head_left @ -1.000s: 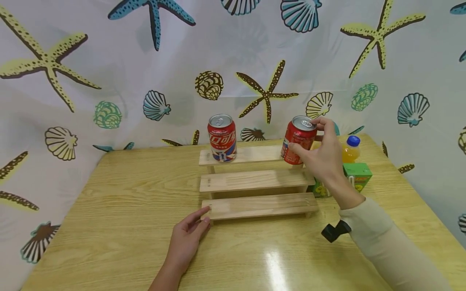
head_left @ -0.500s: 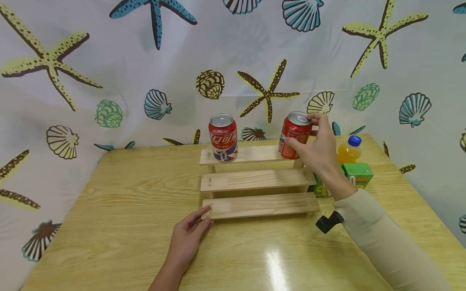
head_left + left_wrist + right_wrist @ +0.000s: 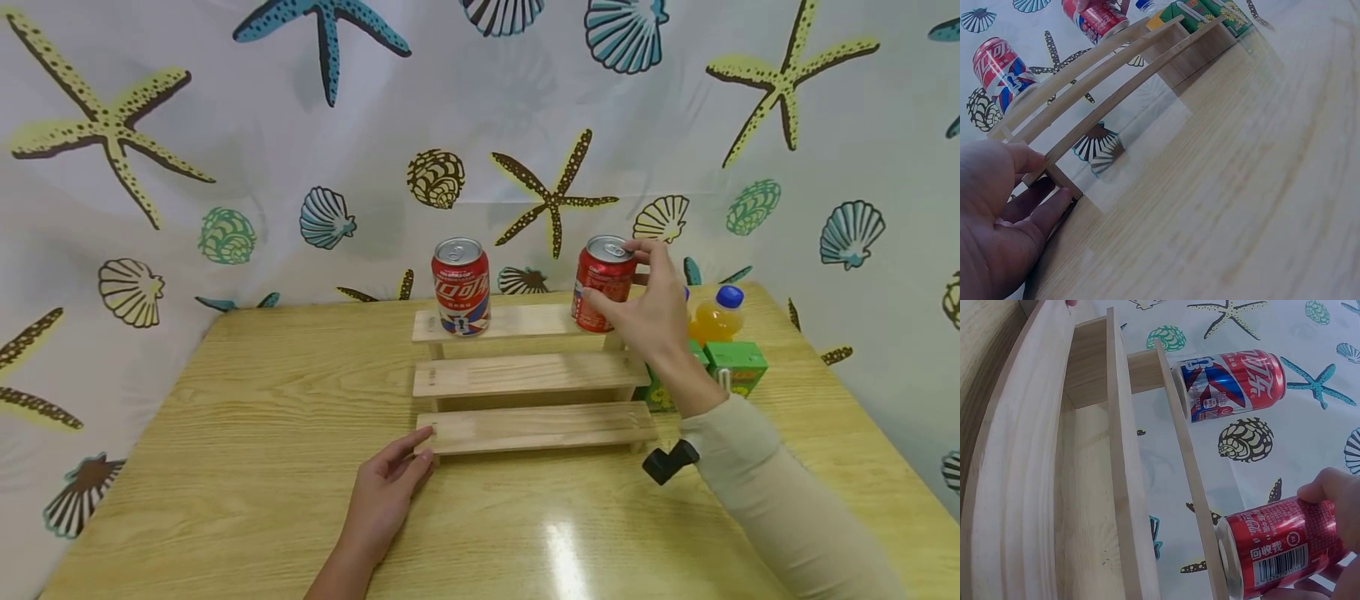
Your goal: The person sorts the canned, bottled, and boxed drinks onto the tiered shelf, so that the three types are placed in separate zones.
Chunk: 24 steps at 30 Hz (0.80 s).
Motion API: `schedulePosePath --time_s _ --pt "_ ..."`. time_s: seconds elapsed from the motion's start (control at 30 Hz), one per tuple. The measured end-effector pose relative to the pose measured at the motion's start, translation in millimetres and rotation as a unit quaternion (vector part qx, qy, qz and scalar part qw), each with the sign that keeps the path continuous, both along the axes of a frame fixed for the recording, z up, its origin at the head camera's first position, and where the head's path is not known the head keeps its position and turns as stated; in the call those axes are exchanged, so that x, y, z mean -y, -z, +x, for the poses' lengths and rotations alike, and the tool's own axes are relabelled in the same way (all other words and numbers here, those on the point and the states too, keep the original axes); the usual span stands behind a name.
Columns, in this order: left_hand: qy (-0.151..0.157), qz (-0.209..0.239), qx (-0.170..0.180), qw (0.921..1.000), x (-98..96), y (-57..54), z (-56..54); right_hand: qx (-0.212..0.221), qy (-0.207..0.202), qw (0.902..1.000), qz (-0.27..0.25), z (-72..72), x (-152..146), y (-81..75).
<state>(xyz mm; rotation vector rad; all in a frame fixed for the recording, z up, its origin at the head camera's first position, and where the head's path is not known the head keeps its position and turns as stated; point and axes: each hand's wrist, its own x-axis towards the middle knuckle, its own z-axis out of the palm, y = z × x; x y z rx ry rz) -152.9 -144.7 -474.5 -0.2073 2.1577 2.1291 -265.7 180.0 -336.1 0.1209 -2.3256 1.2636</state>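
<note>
A light wooden three-step rack (image 3: 532,374) stands on the table. My right hand (image 3: 651,307) grips a red cola can (image 3: 1286,545) round its side, thumb at the front and fingers behind. That can is upright, its base at the right end of the top step; in the right wrist view it appears to meet the board. A second cola can (image 3: 461,287) stands upright at the top step's left end. My left hand (image 3: 386,492) holds the left end of the bottom step, fingers at its corner and leg (image 3: 1066,182).
Right of the rack, partly behind my right forearm, are green drink cartons (image 3: 737,367) and orange drink bottles with blue caps (image 3: 730,297). A patterned cloth (image 3: 360,125) with shells and starfish hangs behind the wooden table (image 3: 285,400).
My right hand has brought the cola can left and back, from over the rack's right end onto the top step. The left hand has stayed at the rack's corner.
</note>
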Motion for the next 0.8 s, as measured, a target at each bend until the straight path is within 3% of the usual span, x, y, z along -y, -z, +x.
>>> schedulePosePath --time_s 0.3,0.8 --pt "-0.002 0.002 -0.006 1.0 -1.1 -3.1 1.0 0.007 -0.024 0.9997 0.003 3.9 -3 1.0" --pt "-0.004 -0.016 -0.001 0.9999 -0.5 -3.3 0.8 0.033 -0.048 0.9926 -0.106 26.3 -14 20.5"
